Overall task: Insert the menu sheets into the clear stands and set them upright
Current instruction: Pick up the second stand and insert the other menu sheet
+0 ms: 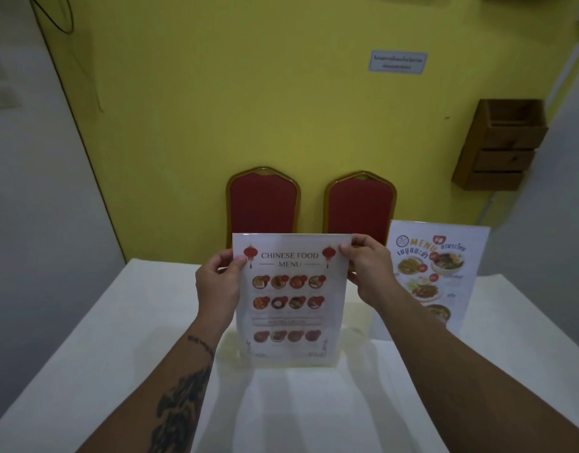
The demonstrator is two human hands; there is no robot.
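Observation:
A clear stand holding the "Chinese Food Menu" sheet point(289, 299) stands upright at the middle of the white table point(118, 338), its base near the cloth. My left hand point(216, 286) grips its upper left edge, thumb on the front. My right hand point(368, 273) pinches the upper right corner. A second clear stand with a Thai menu sheet point(432, 276) stands upright at the right, partly hidden behind my right forearm.
Two red chairs point(263, 202) with gold frames stand behind the table against the yellow wall. A wooden wall box point(500, 145) hangs at the right. The white cloth reaches toward me and to both sides.

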